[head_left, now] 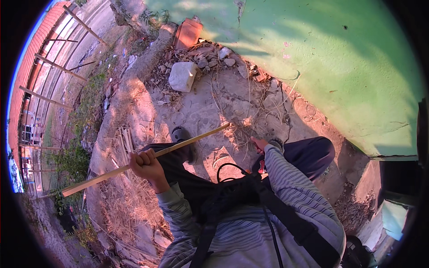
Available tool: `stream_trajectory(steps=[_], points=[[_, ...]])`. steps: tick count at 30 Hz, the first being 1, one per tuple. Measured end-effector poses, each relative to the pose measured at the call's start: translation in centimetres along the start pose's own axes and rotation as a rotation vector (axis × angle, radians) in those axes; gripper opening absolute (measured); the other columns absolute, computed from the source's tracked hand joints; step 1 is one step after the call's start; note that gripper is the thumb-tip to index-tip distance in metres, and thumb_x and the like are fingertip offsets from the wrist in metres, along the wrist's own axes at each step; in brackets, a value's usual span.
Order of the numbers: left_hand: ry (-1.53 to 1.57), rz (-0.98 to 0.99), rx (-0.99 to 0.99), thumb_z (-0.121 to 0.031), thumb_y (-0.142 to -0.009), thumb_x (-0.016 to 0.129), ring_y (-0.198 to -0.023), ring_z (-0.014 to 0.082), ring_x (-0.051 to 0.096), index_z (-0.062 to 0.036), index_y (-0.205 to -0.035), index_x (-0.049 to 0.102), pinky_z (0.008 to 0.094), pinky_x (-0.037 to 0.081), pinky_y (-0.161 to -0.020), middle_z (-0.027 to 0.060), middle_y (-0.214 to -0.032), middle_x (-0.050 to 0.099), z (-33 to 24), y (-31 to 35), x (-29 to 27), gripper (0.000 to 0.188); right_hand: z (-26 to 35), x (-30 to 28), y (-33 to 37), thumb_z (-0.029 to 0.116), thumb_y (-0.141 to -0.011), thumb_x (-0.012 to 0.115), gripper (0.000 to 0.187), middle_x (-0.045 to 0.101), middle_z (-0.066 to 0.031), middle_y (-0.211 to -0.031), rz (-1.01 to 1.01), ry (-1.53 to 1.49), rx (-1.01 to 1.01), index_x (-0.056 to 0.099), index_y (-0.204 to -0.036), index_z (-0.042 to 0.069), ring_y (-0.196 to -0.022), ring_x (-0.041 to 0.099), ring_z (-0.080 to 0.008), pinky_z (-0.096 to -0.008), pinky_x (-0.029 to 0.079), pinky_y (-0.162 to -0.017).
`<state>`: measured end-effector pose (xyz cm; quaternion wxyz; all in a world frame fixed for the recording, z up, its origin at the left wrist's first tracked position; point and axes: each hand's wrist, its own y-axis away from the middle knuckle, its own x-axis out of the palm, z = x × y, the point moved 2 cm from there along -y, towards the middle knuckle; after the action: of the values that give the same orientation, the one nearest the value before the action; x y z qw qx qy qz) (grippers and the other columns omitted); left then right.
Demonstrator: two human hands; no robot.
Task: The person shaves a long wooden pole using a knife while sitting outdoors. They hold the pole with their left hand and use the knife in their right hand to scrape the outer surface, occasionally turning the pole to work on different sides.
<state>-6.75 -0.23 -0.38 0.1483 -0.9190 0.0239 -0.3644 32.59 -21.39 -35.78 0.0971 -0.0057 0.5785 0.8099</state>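
My left hand point(148, 168) is closed around a long, pale strip of split bamboo or wood point(193, 140). The strip slants across my lap. Its wider end sticks out to the lower left, and its thin end reaches over the ground in front of me. My right hand point(259, 144) is by my right knee, apart from the strip, with its fingers curled. What it holds, if anything, I cannot make out. Below that hand a small red thing point(262, 166) shows between my legs, partly hidden.
A whitish stone block point(182, 77) sits ahead, with rubble and a reddish brick point(188, 33) behind it. A green wall point(339, 67) runs along the right. Split strips point(125, 140) and dry shavings point(127, 207) lie to my left. Thin fibres point(239, 134) litter the ground ahead.
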Motion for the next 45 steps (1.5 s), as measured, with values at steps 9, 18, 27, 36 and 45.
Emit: stream_trajectory(steps=[9,18,27,36,45], points=[[0.021,0.07,0.033,-0.024,-0.104,0.037,-0.046,0.0089,0.006,-0.0178,-0.061,0.019,0.0302,0.013,-0.045,-0.0041,-0.05,0.013,-3.5,-1.5,5.5,0.047,1.4,1.9,-0.3,0.078,-0.086,0.045,0.077,0.055,-0.006,-0.055,-0.22,0.265,-0.32,0.058,-0.063,0.006,-0.046,0.054,-0.0179,-0.0341,0.042,-0.047],[-0.028,0.062,0.06,-0.022,-0.102,0.041,-0.045,0.0083,0.006,-0.0187,-0.062,0.02,0.0296,0.012,-0.044,-0.0043,-0.048,0.013,-4.5,-1.5,6.8,0.046,2.7,2.9,-0.4,0.08,-0.086,0.04,0.082,0.058,-0.0088,-0.056,-0.143,0.218,-0.277,0.061,-0.064,0.004,-0.045,0.056,-0.0186,-0.0347,0.045,-0.047],[-0.073,-0.144,-0.011,-0.025,-0.102,0.043,-0.047,0.0084,0.008,-0.0185,-0.063,0.019,0.0295,0.016,-0.047,-0.0049,-0.051,0.012,-0.2,-1.9,1.0,0.046,3.4,4.7,-0.7,0.077,-0.084,0.049,0.069,0.044,0.0007,-0.052,0.273,-0.286,-0.007,0.05,-0.068,0.01,-0.038,0.039,-0.0109,-0.029,0.033,-0.038],[0.026,0.14,-0.049,-0.022,-0.101,0.042,-0.043,0.0092,0.01,-0.0167,-0.061,0.02,0.0308,0.016,-0.045,-0.0039,-0.049,0.014,2.2,-0.9,3.9,0.046,6.0,6.3,1.1,0.038,-0.074,0.083,0.047,0.068,-0.0138,-0.08,-0.338,0.192,-0.738,0.067,-0.095,0.0,-0.067,0.065,-0.0238,-0.0411,0.052,-0.064],[-0.007,0.393,-0.013,-0.023,-0.101,0.044,-0.039,0.0107,0.015,-0.0155,-0.054,0.021,0.0309,0.015,-0.042,-0.002,-0.044,0.019,1.2,2.8,5.4,0.052,13.0,11.1,13.4,0.032,-0.08,0.075,0.034,0.067,-0.014,-0.078,0.031,0.333,-1.052,0.069,-0.092,0.001,-0.072,0.063,-0.021,-0.0369,0.05,-0.071]])
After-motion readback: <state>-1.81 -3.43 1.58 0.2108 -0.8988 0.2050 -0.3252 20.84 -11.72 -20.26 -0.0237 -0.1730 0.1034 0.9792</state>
